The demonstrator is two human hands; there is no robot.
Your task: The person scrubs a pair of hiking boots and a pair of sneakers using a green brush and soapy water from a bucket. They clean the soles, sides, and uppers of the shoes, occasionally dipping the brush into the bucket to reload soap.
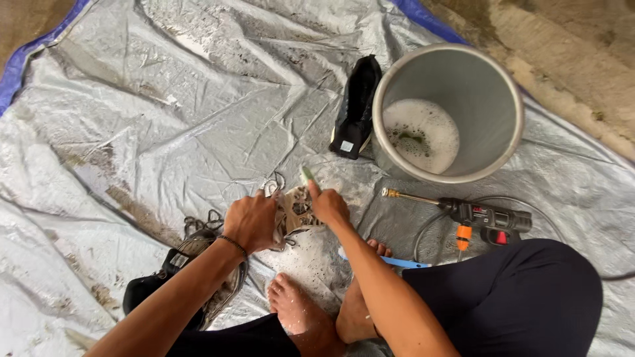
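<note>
Feet: two bare feet [301, 307] rest on the tarp, just below the soapy shoe.
Blue strip: a thin blue handle [403, 263] shows beside the right foot, near the shoe.
Left hand: the left hand [251, 221] grips the soapy shoe's left side, fingers curled around it.
Right hand: the right hand [327, 205] has its fingers closed on a small green-tipped brush [307, 175], pressed to the shoe's top.
Soapy shoe: the soapy shoe [301, 244], pale and patterned, lies foam-covered between both hands.
Second shoe: a dark laced shoe [192, 264] lies just left of the soapy shoe.
Spray gun: a black and orange spray gun [476, 217] lies right of the shoe.
Black shoe: a black shoe [357, 109] stands beyond, against the bucket.
Bucket: a grey bucket [489, 92] with sudsy water sits farther right.
Tarp: a wrinkled silver tarp [165, 119] lies under everything.
</note>
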